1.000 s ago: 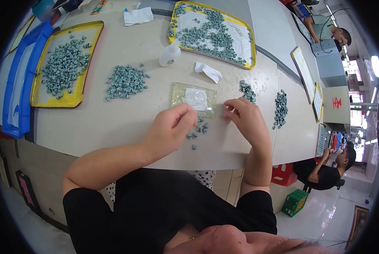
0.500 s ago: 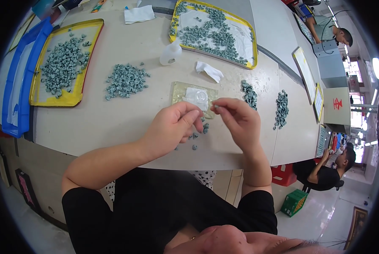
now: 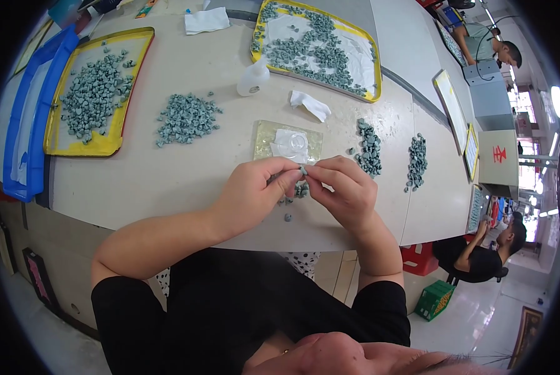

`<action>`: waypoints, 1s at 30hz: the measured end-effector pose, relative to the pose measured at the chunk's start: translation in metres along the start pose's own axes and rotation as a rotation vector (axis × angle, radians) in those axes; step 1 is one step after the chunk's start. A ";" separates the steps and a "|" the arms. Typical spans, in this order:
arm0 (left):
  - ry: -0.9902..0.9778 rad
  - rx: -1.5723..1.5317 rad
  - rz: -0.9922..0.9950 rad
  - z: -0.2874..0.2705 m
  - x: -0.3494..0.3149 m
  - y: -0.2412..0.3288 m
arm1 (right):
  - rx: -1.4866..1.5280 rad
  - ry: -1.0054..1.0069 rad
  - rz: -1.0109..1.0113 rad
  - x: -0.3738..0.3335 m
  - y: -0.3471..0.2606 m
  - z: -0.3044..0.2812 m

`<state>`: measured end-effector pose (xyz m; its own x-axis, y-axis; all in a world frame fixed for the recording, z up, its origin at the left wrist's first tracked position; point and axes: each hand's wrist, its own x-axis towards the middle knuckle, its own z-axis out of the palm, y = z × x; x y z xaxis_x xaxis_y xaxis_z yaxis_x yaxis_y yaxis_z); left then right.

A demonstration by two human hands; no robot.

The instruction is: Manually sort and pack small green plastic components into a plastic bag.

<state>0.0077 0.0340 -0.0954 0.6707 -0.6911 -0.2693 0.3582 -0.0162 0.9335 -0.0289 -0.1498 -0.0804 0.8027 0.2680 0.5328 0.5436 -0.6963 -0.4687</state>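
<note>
Between my two hands is a small grey-green piece (image 3: 303,170), too small for its exact kind to be told. My left hand (image 3: 250,190) pinches it from the left with thumb and forefinger. From the other side, my right hand (image 3: 344,190) closes thumb and fingertips on the same piece. Just beyond the fingers lies a translucent yellowish slab (image 3: 265,134), bearing a white paper (image 3: 282,150) and a clear round item (image 3: 299,140). A few similar loose pieces (image 3: 288,217) lie under and in front of my hands, partly hidden by them.
Heaps of like pieces lie left (image 3: 185,119) and right (image 3: 369,150), another (image 3: 416,162) farther right. Yellow-rimmed trays stand left (image 3: 144,59) and at the back (image 3: 375,94). A white bottle (image 3: 252,79), folded tissue (image 3: 310,105) and blue tray (image 3: 33,100) are around. Two people sit at right.
My hands have come together, the right one moving left and slightly nearer me. Both sets of fingertips now meet at the small piece. A loose piece beside the right heap is uncovered.
</note>
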 end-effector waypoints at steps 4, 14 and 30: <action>0.050 -0.029 0.042 0.000 0.002 -0.007 | -0.103 -0.024 -0.120 0.001 0.008 -0.004; 0.118 -0.179 0.055 -0.007 -0.002 -0.005 | -0.393 -0.070 -0.299 0.005 0.023 0.005; 0.135 -0.319 0.058 -0.020 -0.006 -0.004 | 0.094 0.085 0.140 -0.001 0.009 0.024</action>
<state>0.0155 0.0526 -0.1025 0.7682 -0.5821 -0.2664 0.4872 0.2616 0.8332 -0.0189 -0.1403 -0.1013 0.8505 0.1125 0.5138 0.4517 -0.6566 -0.6040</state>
